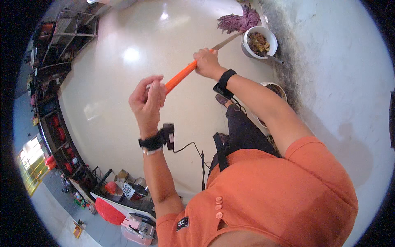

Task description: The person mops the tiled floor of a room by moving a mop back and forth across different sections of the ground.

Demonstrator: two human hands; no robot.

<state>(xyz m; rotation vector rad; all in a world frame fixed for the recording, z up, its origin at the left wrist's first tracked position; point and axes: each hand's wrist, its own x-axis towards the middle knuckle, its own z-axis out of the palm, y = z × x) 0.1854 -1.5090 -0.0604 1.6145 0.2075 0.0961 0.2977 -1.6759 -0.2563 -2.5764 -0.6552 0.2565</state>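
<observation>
My right hand [208, 63] is closed around the orange handle [182, 75] of a string mop. My left hand [148, 95] is curled at the handle's upper end, which its fingers partly hide. From my right hand the bare lower shaft runs to the purple mop head [240, 21], lying on the floor close to the wall. Beside the mop head stands a white bucket [270, 33] with brown and yellowish matter in it and a grey stick leaning over its rim. Both wrists wear black straps with small devices and cables.
A second bucket [284, 91] is partly hidden behind my right forearm, along the stained wall [324, 61]. Dark shelving [51, 108] lines the left side, with an empty-looking metal rack [74, 34] above. Boxes, a red round item [108, 211] and a pink container [135, 235] lie at lower left.
</observation>
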